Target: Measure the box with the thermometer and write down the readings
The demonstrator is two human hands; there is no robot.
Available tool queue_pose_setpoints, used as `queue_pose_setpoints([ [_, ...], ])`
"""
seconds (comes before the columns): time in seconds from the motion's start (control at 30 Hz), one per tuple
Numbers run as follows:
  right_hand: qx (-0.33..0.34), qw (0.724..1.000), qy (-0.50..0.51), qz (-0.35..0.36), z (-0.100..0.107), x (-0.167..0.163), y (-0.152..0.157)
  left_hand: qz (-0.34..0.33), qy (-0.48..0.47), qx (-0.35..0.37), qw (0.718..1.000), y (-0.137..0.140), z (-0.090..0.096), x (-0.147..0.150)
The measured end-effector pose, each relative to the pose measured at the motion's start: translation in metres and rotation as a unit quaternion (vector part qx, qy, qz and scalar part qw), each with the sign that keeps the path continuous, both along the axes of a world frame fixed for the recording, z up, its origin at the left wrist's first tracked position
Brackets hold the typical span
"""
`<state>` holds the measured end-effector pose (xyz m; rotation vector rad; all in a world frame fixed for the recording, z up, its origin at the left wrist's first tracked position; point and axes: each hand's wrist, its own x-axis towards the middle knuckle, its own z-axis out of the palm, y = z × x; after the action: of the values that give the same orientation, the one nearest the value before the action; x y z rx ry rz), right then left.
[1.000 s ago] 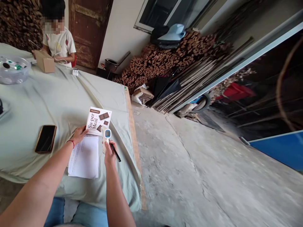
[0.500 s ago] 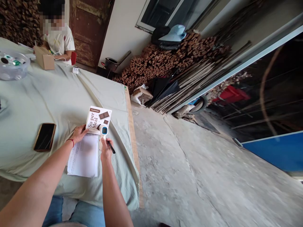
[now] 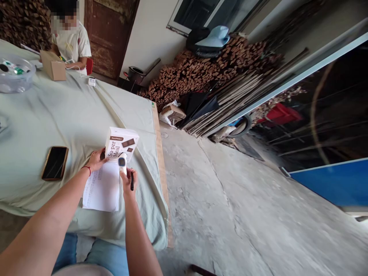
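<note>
My left hand [image 3: 97, 161], with a red string at the wrist, grips the lower left corner of a white box [image 3: 128, 143] printed "Su-per Meal" in brown. The box is tilted, showing its front and a narrow side. In my right hand [image 3: 128, 182] is a white handheld infrared thermometer [image 3: 122, 161] with a small dark screen facing me, close in front of the box. A black pen [image 3: 132, 181] is also held between the fingers of that hand. Below both hands lies a stack of white paper [image 3: 102, 189] with handwriting along its left side.
A smartphone [image 3: 55, 163] lies left on the green tablecloth [image 3: 77, 115]. Farther back are a clear plastic tub [image 3: 17, 82], a cardboard box [image 3: 53, 66] and a small white box [image 3: 91, 81]. A seated person [image 3: 71, 44] is across the table. Stacked firewood [image 3: 184, 73] lines the wall.
The white box has turned and tilted so that its side shows. The thermometer has shifted slightly left and its screen has gone from blue to dark. The pen now points more steeply downward.
</note>
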<state>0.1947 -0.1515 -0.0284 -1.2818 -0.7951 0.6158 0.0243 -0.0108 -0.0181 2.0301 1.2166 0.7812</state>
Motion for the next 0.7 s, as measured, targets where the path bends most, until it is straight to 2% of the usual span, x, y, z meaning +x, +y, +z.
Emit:
queue_pose_setpoints([
  [0.1, -0.026, 0.999, -0.038, -0.008, -0.009, 0.002, -0.023, 0.018, 0.050, 0.008, 0.999, -0.001, -0.004, 0.000],
  [0.17, -0.063, 0.992, -0.106, -0.021, -0.015, 0.005, -0.039, 0.025, 0.067, 0.012, 0.997, -0.002, -0.005, 0.001],
  [0.3, -0.120, 0.956, -0.264, -0.034, -0.018, 0.013, -0.064, 0.013, 0.067, 0.021, 0.997, -0.001, -0.001, 0.006],
  [0.4, -0.140, 0.933, -0.330, -0.027, -0.011, 0.016, -0.069, -0.003, 0.085, 0.023, 0.996, -0.001, 0.004, 0.006],
  [0.53, -0.128, 0.927, -0.349, -0.049, 0.003, 0.010, -0.066, -0.017, 0.124, 0.029, 0.992, -0.017, 0.005, -0.008],
  [0.6, -0.105, 0.939, -0.326, -0.036, 0.009, 0.000, -0.064, -0.025, 0.148, 0.042, 0.988, -0.032, 0.003, -0.021],
  [0.7, -0.083, 0.966, -0.245, 0.025, 0.014, -0.026, -0.056, -0.015, 0.177, 0.050, 0.983, -0.058, -0.001, -0.042],
])
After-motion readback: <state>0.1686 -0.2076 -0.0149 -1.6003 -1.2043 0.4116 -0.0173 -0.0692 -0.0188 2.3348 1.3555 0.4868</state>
